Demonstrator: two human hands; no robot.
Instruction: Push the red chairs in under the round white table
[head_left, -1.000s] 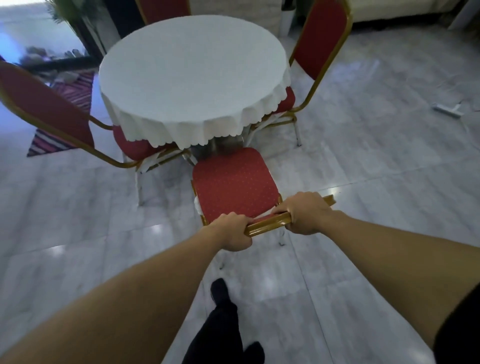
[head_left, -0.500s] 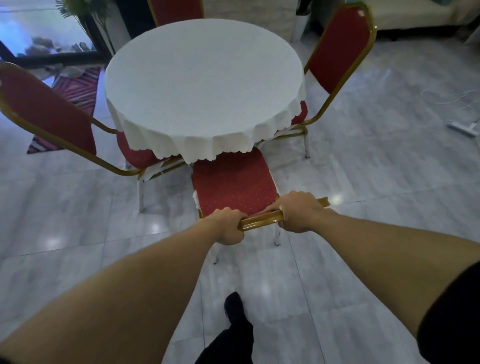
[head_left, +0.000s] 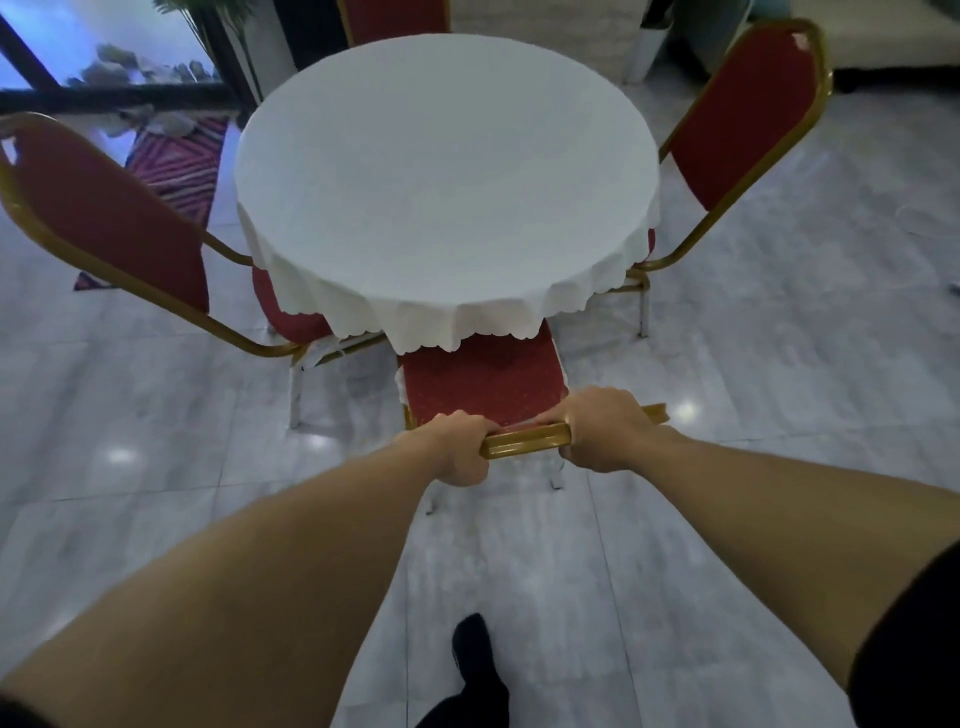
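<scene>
We have both hands on the gold top rail (head_left: 524, 439) of the near chair (head_left: 483, 382), the left hand (head_left: 460, 449) wrapped closed around its left end and the right hand (head_left: 605, 436) clamped over its right end, so each grip is shut on the rail. The chair's red seat sits at the near edge of the round white worktop (head_left: 447, 176), its far edge just under the scalloped hem of the tablecloth (head_left: 431, 332), while most of the seat shows in the open. We judge this push about a third done. To do it well we drive evenly through both arms, keeping the rail square to the worktop so the chair runs straight toward the pedestal instead of veering into the left chair (head_left: 109, 218), whose seat is tucked just beside ours. We keep the legs flat on the glossy tiled floor (head_left: 727, 395), pushing low and forward without tipping. The right chair (head_left: 748, 119) and the far chair (head_left: 395, 18) look mostly pushed in already.
</scene>
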